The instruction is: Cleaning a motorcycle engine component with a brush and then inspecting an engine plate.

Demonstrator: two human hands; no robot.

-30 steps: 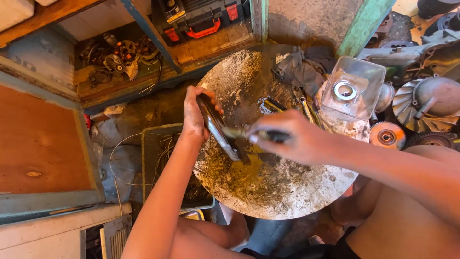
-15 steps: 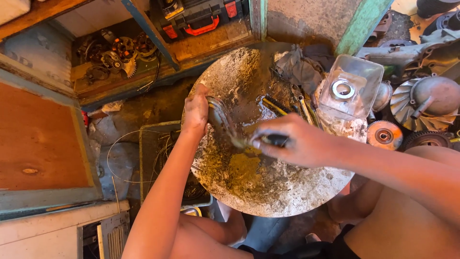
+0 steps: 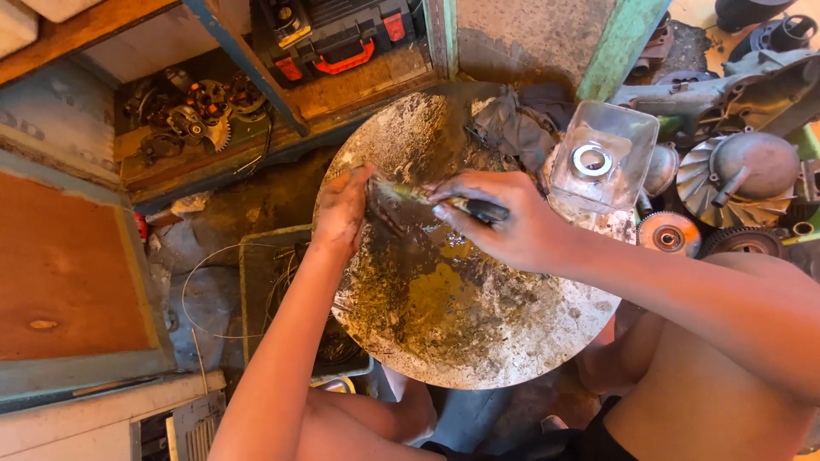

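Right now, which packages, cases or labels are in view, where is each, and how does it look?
Black tool case: on the wooden shelf at top, boxy, with red handle and latches, a small yellow label.
Clear plastic container: right of the round metal pan, squarish, a metal ring on it.

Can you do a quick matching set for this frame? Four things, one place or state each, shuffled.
Things:
1. left hand
2. right hand
3. clear plastic container
4. dark rag

Places or states:
A. holds a metal ring inside, at the pan's right edge
B. grips a dark-handled brush
C. bunched at the far rim of the round metal pan
D. pressed on a grimy part at the pan's left side

Pairs: 1-D, 2-B, 3-A, 4-C
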